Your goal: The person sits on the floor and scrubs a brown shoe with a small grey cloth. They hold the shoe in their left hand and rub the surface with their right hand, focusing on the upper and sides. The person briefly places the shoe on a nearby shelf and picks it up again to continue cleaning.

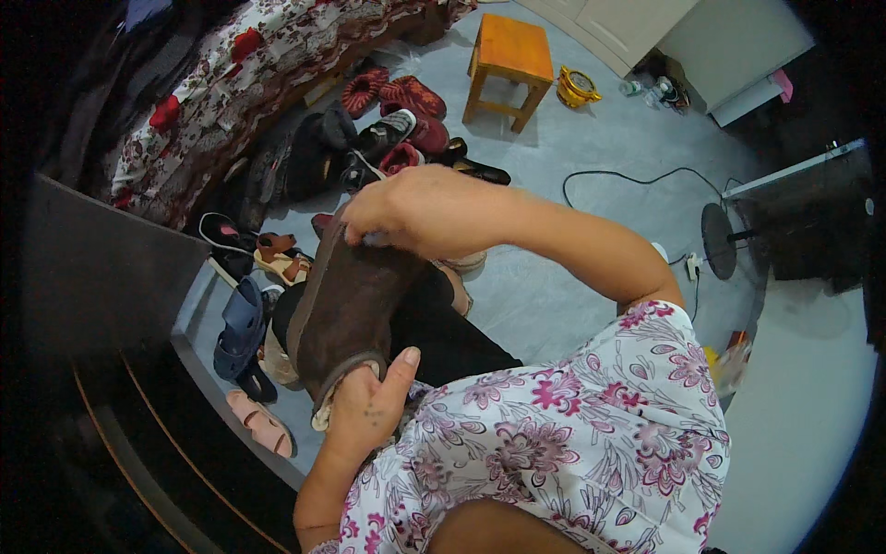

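A dark brown boot with a pale fleece lining [349,311] is held at a slant over my lap. My left hand [367,408] is partly inside its opening, the thumb outside; the fingers are hidden in the boot. Bent over the toe end is my right hand [422,211], its fingers touching the upper; what lies under the palm cannot be seen. Beyond that hand, dark red knitted slippers [412,97] and black shoes [387,131] lie in a pile on the floor.
Blue sandals [239,329], pink slippers [261,422] and tan sandals [280,260] lie at the left. Farther off stand a wooden stool [516,48] and a yellow round object [578,86]. A black cable [637,179] crosses the floor near a power strip [693,266]. A floral-covered bed [208,90] borders the shoes.
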The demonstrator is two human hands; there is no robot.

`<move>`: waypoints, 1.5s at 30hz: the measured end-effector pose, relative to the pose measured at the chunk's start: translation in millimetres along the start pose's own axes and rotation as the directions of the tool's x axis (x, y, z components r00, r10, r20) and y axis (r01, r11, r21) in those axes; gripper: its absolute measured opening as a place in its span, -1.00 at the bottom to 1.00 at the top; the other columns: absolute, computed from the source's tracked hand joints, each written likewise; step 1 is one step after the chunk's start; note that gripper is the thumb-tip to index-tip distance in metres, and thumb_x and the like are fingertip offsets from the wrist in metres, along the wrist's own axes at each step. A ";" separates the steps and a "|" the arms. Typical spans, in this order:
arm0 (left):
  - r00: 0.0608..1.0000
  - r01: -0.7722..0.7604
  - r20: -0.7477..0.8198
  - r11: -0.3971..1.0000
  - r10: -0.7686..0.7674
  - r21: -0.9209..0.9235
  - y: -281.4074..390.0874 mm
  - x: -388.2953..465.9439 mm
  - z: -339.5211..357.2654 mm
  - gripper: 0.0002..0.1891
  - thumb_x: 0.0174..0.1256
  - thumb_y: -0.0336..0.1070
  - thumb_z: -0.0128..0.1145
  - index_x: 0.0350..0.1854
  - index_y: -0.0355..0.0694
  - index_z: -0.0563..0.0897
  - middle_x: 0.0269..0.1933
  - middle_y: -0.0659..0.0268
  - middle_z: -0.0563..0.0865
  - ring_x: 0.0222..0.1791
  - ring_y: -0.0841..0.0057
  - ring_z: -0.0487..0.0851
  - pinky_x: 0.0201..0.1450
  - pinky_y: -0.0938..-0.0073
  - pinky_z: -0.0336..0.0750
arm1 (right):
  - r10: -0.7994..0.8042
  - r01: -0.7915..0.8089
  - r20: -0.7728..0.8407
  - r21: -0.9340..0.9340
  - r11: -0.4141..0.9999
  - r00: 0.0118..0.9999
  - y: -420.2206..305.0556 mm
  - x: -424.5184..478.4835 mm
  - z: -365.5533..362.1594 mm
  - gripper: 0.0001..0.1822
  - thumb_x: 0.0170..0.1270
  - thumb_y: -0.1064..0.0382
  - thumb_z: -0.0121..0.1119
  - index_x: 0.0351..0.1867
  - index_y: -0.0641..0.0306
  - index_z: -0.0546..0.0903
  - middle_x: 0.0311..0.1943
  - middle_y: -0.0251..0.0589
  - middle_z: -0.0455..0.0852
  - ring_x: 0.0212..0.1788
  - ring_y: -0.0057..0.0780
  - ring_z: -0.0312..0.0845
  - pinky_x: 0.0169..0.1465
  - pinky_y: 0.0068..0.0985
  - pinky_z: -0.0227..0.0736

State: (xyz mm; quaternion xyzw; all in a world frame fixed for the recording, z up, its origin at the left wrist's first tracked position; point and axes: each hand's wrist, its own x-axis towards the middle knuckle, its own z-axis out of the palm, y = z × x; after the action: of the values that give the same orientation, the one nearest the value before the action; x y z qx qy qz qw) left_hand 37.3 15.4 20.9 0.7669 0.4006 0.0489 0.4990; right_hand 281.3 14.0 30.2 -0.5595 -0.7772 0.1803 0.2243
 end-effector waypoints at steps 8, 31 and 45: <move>0.995 -0.088 -0.038 0.996 0.089 0.022 -5.4 7.8 0.9 -0.36 0.34 0.10 0.18 -0.66 -0.47 0.49 -0.70 0.08 0.41 -0.63 0.35 0.45 -0.44 0.20 0.40 | 0.011 0.000 -0.054 0.211 0.978 0.998 24.0 6.0 4.3 -0.73 0.23 0.38 0.17 -0.02 0.23 0.62 -0.04 -0.14 0.70 -0.02 -0.12 0.64 0.04 -0.29 0.50; 0.976 -0.211 0.082 0.970 0.202 0.118 -7.1 5.2 5.3 -0.40 0.40 -0.11 0.09 0.33 -0.48 0.37 0.36 -0.08 0.43 0.41 0.14 0.32 0.48 0.32 0.03 | -0.359 0.317 0.368 0.172 0.933 0.858 -43.4 111.5 97.2 -0.72 0.15 0.22 0.21 -0.08 0.09 0.69 -0.29 0.00 0.74 -0.16 0.05 0.65 -0.11 -0.07 0.47; 0.998 -0.015 0.054 0.997 0.011 0.077 -6.4 6.4 -7.1 -0.32 0.35 0.18 0.12 -0.57 -0.53 0.56 -0.59 -0.18 0.53 -0.50 -0.01 0.61 -0.27 0.09 0.47 | 0.040 -0.031 0.101 -0.088 0.996 0.994 3.0 28.5 -10.4 -0.70 0.12 0.38 0.22 -0.06 0.22 0.64 -0.19 -0.08 0.72 -0.13 0.00 0.65 -0.07 -0.22 0.53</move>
State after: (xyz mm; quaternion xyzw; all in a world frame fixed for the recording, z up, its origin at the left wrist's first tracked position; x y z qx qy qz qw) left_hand 34.6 26.0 17.2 0.7892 0.3837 0.0159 0.4793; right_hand 281.6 42.2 41.4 -0.5723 -0.7848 0.1791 0.1563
